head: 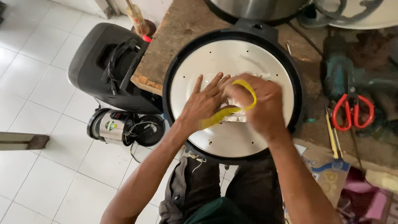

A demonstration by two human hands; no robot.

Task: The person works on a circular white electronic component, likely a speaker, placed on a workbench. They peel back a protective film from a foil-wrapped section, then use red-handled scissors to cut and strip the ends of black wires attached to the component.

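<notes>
A large round white plate with a black rim [232,54], the underside of a cooker, lies on the wooden workbench in front of me. My left hand [203,101] rests flat on its middle with fingers spread, beside a silvery foil-like patch [234,117]. My right hand [259,103] is closed over the same spot and holds a yellow strip [226,111] that loops over its knuckles and runs down to the left. What lies under my right palm is hidden.
Red-handled scissors [352,112] and a teal power drill [338,68] lie on the bench to the right. A steel pot [257,8] stands behind. On the tiled floor to the left are a black case [99,62] and a small steel cooker body [110,126].
</notes>
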